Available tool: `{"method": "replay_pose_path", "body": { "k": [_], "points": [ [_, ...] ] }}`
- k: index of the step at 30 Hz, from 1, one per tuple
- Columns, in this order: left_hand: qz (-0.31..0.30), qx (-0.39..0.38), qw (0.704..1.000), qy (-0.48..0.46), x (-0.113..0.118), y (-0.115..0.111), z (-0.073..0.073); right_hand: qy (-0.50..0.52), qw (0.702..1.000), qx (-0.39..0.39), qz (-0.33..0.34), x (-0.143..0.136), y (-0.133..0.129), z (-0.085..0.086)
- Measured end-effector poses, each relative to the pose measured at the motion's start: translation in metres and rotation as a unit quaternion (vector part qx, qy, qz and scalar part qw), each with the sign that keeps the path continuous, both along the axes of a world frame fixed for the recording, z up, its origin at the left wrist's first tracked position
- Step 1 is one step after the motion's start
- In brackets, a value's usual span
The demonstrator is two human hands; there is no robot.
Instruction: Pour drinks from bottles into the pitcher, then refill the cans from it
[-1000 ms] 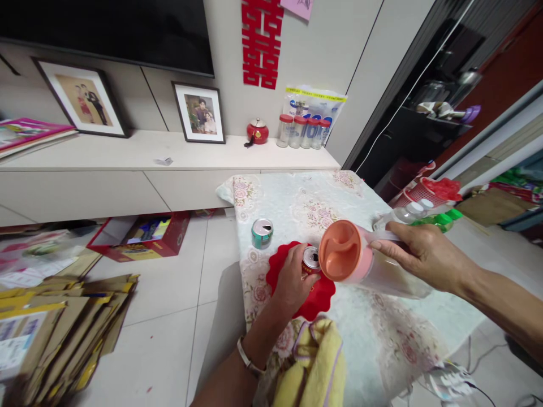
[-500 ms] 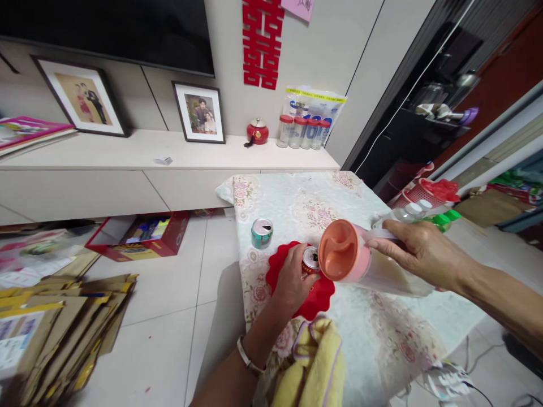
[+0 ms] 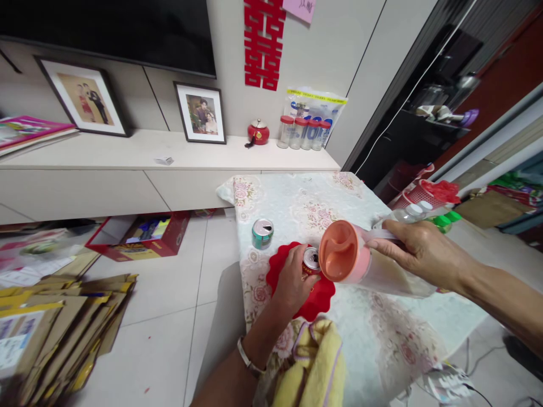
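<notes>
My left hand is wrapped round a red drink can with an opened top, standing over a red scalloped placemat. In my right hand is the handle of a clear pitcher with an orange lid. The pitcher is tipped on its side, its lid end close to the can's top. I cannot make out any liquid between them. A green opened can stands upright to the left of the mat.
A yellow cloth lies at the near side of the flowered tablecloth. Bottles with white and green caps stand behind my right hand. Glass jars with red lids line the white cabinet. Flattened cardboard lies on the floor at left.
</notes>
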State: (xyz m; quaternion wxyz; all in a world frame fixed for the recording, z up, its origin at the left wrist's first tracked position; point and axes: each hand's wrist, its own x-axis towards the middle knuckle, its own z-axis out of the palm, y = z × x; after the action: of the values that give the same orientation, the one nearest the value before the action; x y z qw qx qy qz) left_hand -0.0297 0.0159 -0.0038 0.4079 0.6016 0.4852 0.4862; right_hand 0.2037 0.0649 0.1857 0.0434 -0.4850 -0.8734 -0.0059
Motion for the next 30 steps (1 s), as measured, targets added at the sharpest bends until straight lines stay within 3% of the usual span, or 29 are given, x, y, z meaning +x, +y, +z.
{"method": "replay_pose_path", "body": {
  "k": [30],
  "points": [
    [0.009, 0.001, 1.000, -0.002, -0.0002, -0.0010, 0.0015, 0.002, 1.000, -0.008, -0.004, -0.0014, -0.0005, 0.0031]
  ]
}}
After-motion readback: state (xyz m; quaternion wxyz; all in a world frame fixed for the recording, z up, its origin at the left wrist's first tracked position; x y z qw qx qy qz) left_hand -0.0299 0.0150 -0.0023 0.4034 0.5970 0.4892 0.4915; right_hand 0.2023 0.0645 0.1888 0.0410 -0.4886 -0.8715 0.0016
